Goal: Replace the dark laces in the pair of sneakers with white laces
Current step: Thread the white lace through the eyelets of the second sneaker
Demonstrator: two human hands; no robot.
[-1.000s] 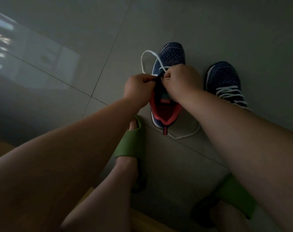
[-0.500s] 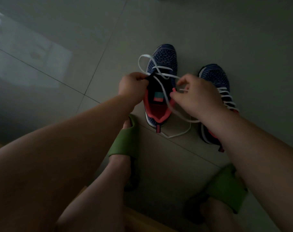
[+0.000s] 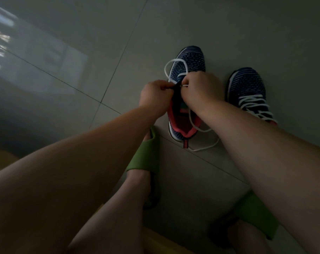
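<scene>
We are lacing the left sneaker (image 3: 187, 70) on the tiled floor (image 3: 173, 24); the right sneaker (image 3: 247, 85) beside it already carries white laces. Our left hand (image 3: 154, 95) is pinching the dark tongue edge, our right hand (image 3: 201, 87) is pinching the white lace (image 3: 175, 61) at an eyelet. We judge it best to be keeping the tongue taut and feeding the tip straight through.

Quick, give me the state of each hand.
Left hand: closed, pinching the dark tongue of the left sneaker.
Right hand: closed, pinching the white lace.
</scene>
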